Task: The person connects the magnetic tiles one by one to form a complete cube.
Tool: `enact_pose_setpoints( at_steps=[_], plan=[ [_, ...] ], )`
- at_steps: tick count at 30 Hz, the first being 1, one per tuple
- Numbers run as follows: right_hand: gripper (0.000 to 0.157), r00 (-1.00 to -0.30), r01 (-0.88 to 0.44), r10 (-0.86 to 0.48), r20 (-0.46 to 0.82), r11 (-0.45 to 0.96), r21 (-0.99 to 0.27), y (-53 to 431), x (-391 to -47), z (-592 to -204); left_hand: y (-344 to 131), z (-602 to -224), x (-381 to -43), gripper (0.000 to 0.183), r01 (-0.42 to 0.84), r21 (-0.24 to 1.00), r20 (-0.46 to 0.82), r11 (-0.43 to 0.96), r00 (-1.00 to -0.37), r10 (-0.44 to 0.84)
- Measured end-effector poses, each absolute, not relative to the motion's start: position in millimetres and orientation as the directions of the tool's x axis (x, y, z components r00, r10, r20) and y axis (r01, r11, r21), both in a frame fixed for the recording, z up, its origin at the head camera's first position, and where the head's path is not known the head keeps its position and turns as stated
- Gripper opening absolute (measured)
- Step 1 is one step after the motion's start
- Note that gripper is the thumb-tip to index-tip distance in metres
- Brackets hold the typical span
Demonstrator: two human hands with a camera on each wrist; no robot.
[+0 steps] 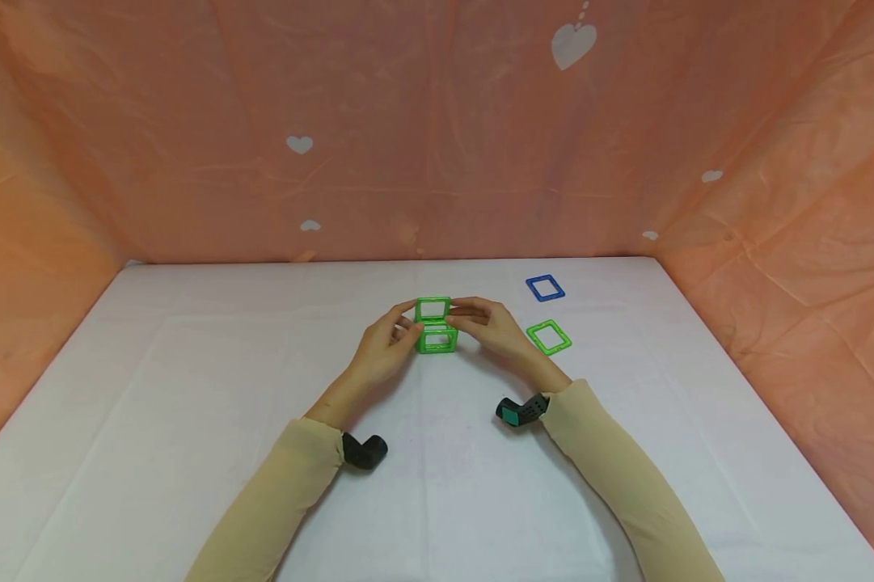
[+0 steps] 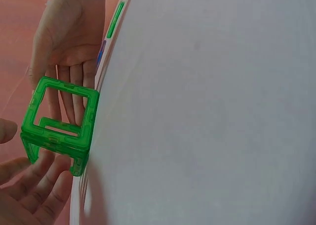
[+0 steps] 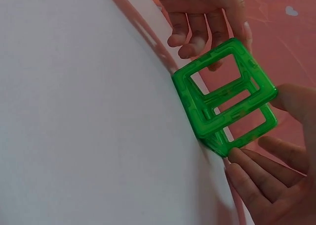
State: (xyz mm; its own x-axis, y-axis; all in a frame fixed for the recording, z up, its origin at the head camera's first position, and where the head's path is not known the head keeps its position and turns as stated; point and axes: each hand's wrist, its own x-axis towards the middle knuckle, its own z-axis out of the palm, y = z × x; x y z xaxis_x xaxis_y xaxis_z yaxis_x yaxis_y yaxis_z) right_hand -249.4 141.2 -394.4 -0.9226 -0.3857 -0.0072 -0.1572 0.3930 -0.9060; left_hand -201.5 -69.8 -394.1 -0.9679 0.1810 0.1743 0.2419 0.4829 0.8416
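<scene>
A small structure of green magnetic tiles (image 1: pixel 437 343), made of open square frames, stands on the table in the head view, with one square rising at its back. My left hand (image 1: pixel 384 347) holds its left side, thumb near the front and fingertips at the raised square. From the other side my right hand (image 1: pixel 493 330) pinches the raised square's right edge between thumb and fingers. In the right wrist view, the right thumb and fingertips meet the green frames (image 3: pixel 227 121) at their corners. The left wrist view shows the left fingers (image 2: pixel 47 190) under the frames' lower edge.
A loose green square tile (image 1: pixel 536 337) lies flat beside the right forearm. Behind it is a blue square tile (image 1: pixel 546 297). The white-covered table (image 1: pixel 153 420) meets orange cloth walls (image 1: pixel 407 121) at the back and sides. Both wrists carry black devices (image 1: pixel 365 453).
</scene>
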Motion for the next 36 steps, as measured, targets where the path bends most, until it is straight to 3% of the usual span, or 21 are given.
enact_pose_setpoints(
  at_steps=[8,17,36],
  plan=[
    [0.048,-0.921,-0.15,-0.39,-0.009,0.376,-0.915,141.6,-250.7,-395.4,-68.8,-395.2,-203.2,0.051,0.261,0.837,0.205,0.481,-0.964,0.167],
    [0.047,-0.921,-0.16,-0.388,-0.001,0.382,-0.91,143.9,-248.9,-397.2,-71.5,-396.2,-207.9,0.053,0.356,0.794,0.256,0.492,-0.931,0.26],
    [0.044,-0.947,-0.177,-0.317,0.048,0.394,-0.902,171.4,-244.6,-399.8,-70.6,-393.4,-207.0,0.054,0.301,0.795,0.206,0.526,-0.951,0.233]
  ],
)
